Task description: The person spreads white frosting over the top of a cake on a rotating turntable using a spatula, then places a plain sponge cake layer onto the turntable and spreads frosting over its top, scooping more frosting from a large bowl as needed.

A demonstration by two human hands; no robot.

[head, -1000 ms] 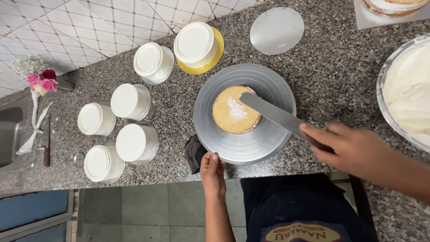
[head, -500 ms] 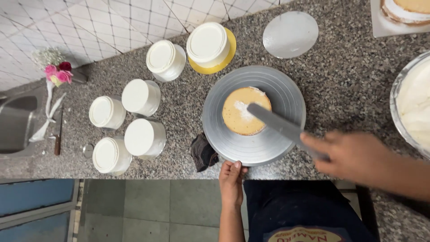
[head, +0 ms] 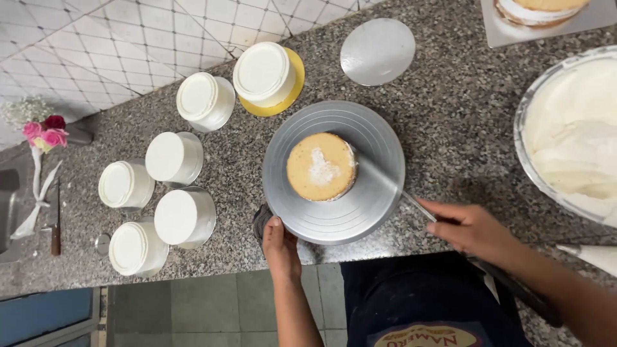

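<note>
Though once atop sponge [head: 321,166], spatula [head: 385,185] now beside.

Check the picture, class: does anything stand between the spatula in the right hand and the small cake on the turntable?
Nothing visible does. The right hand holds the spatula, whose blade lies over bare turntable and reaches the side of the cake.

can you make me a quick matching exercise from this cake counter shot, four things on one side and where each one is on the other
Things:
1. sponge layer
2. left hand
3. bowl of cream
4. pink flowers

Places:
A. far left of the counter, by the tiled wall
B. on the grey turntable
C. at the right edge of the picture
D. at the turntable's near rim

Pairs: 1-B, 2-D, 3-C, 4-A
</note>
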